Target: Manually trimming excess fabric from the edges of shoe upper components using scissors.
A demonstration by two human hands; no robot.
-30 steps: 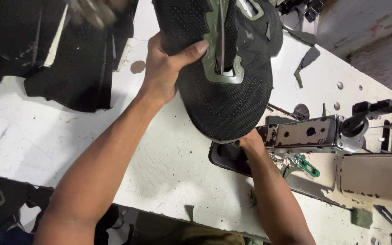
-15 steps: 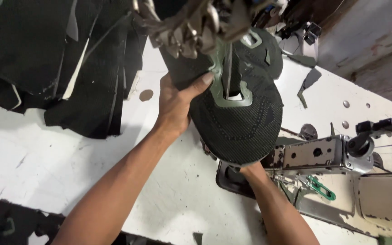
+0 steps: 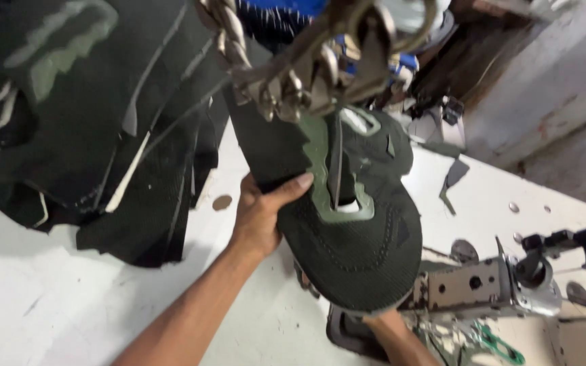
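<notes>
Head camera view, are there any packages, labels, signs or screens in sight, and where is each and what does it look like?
No packages, labels, signs or screens show.
Shoe upper: black knit with olive-green trim, held up in the left hand above the white table.
Pile of black fabric pieces: at the left on the table.
Sewing machine: grey metal, at the right.
Right hand: mostly hidden under the upper.
</notes>
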